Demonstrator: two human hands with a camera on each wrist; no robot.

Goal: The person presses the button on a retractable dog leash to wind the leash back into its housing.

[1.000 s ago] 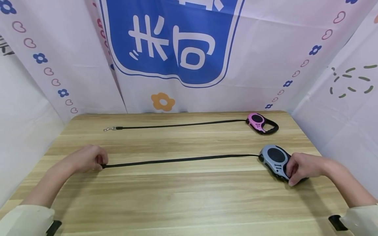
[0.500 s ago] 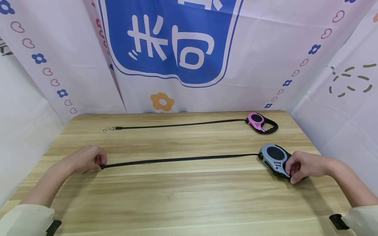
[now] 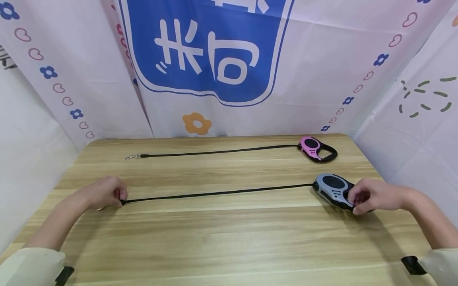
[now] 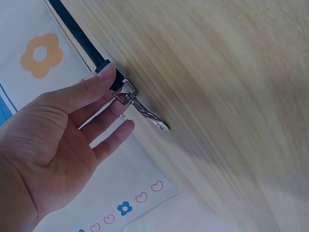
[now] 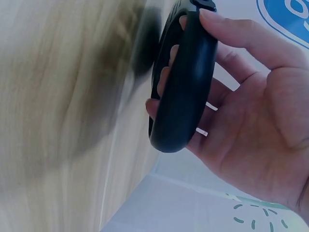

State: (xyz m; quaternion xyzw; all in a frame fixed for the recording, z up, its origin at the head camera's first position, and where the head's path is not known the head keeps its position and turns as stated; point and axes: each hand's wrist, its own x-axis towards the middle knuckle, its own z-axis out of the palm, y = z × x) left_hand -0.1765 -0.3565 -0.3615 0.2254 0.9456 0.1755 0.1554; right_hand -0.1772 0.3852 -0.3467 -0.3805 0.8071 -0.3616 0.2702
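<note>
A grey-blue retractable leash (image 3: 330,190) with a black oval on its casing is at the right of the table. My right hand (image 3: 383,194) grips its black handle (image 5: 188,92), fingers passing through the loop and thumb at the top near the casing. From the casing a black strap (image 3: 218,193) runs straight across to my left hand (image 3: 103,192). There, thumb and fingers pinch the strap's thick end, beside the metal snap hook (image 4: 148,115). That hook hangs past the fingertips toward the wood in the left wrist view; in the head view the hand mostly hides it.
Behind lies a smaller pink retractable leash (image 3: 310,147), its strap (image 3: 214,151) drawn out leftward to a metal snap hook (image 3: 133,156). White printed cloth (image 3: 300,99) hangs along the back and sides of the wooden table (image 3: 229,246).
My right hand and the grey-blue casing have risen and tilted slightly. The strap now shows narrower, turned more on edge. My left hand has barely moved and keeps its pinch.
</note>
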